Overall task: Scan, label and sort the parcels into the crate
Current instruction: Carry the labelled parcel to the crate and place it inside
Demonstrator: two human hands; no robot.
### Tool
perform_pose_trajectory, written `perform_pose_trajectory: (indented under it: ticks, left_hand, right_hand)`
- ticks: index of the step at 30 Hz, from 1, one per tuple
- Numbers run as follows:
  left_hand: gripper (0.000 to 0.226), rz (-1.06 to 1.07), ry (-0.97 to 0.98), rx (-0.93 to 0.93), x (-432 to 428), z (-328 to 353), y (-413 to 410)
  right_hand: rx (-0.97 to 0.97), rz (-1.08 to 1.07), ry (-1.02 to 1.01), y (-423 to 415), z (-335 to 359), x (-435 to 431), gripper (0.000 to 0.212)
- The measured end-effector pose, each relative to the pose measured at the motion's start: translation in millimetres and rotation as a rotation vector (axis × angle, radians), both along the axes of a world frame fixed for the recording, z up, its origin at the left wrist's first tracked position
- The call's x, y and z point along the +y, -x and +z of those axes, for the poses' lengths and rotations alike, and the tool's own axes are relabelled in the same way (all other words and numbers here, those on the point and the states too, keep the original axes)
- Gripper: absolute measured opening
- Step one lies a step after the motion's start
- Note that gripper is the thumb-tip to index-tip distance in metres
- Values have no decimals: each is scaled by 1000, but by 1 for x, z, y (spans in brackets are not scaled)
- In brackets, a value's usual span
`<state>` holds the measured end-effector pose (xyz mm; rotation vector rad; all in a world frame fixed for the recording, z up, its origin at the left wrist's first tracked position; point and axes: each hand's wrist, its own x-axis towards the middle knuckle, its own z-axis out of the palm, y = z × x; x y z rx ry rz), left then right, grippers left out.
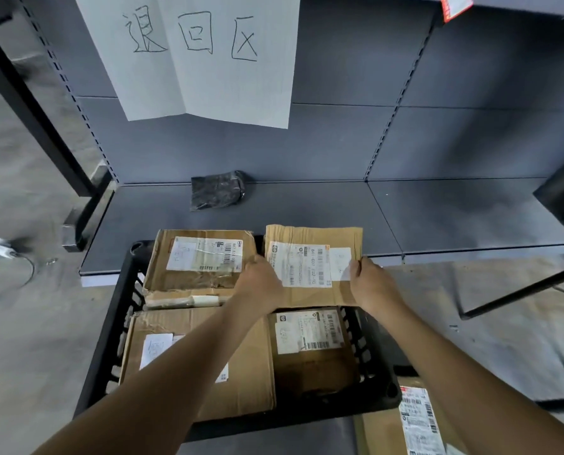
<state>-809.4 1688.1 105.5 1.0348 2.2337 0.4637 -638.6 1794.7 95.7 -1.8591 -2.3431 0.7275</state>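
Concrete floor (27, 339), spare parcel (415, 421) nearest, outside the crate (100, 356) at its near-right corner. Crate's near row is full: big box (241, 372) left, small box (310, 362) right. Flat parcel (310, 234) sits over the far-right slot. Left hand (260, 280) is curled on its left edge, right hand (372, 284) pinches the right edge by the white sticker (339, 262). Long axis runs left-right, hand to hand; neither hand nearer. Far edge overhangs onto the shelf (438, 218). My read: draw back, lower beside the far-left box (192, 277). Black bag (218, 190) lies further back.
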Motion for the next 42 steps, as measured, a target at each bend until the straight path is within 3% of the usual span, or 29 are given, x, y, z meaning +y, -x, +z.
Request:
perform_pose_trajectory:
  ticks: [3, 7, 11, 13, 15, 17, 23, 29, 35, 42]
  left_hand:
    - [50, -31, -2, 64, -2, 2, -9]
    - [38, 31, -80, -58, -3, -1, 3]
    - [70, 46, -62, -14, -2, 0, -1]
    - [85, -27, -69, 128, -5, 2, -5]
    - [83, -144, -45, 395, -11, 9, -10]
    - [75, -233, -64, 518, -14, 12, -11]
    - [59, -244, -168, 329, -14, 13, -3]
    - [64, -344, -49, 456, -10, 8, -5]
    - [84, -450, 56, 537, -13, 9, 3]
    - [84, -365, -110, 496, -30, 30, 0]
  right_hand:
    - [9, -6, 36, -9, -4, 0, 44]
    - [82, 5, 3, -13, -2, -1, 43]
    - [44, 0, -38, -3, 0, 1, 42]
    - [48, -22, -54, 7, 2, 0, 39]
    - [70, -28, -99, 13, 4, 0, 37]
    - [93, -9, -123, 12, 4, -2, 49]
    - [33, 64, -106, 5, 12, -6, 60]
    - [-129, 96, -8, 14, 9, 4, 63]
    - [-46, 134, -30, 8, 6, -4, 67]
    - [8, 138, -84, 3, 26, -19, 65]
